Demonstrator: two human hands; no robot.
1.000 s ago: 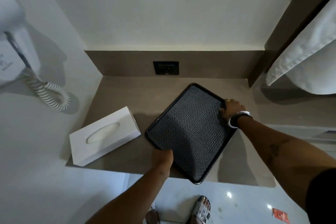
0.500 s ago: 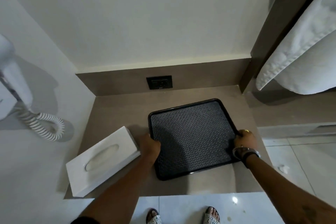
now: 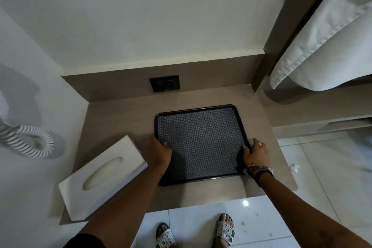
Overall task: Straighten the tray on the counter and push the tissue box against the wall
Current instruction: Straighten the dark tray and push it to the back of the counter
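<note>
A black tray (image 3: 201, 143) with a patterned mat lies on the brown counter (image 3: 120, 117), its edges nearly parallel to the back wall. My left hand (image 3: 159, 152) grips the tray's left rim, thumb over the edge. My right hand (image 3: 255, 153) grips the right rim; it wears a ring and wrist bands. A white tissue box (image 3: 100, 177) sits at an angle on the counter's front left, its far corner close to my left hand and apart from the left wall.
A dark wall socket (image 3: 164, 86) is set in the backsplash behind the tray. A coiled hairdryer cord (image 3: 34, 143) hangs on the left wall. White towels (image 3: 326, 42) hang at the upper right. My sandalled feet (image 3: 195, 231) stand on the tiled floor below the counter edge.
The tray turned from a diagonal to nearly square with the back wall. Both hands slid along its rims with it, now holding the left and right sides. The tissue box stayed put.
</note>
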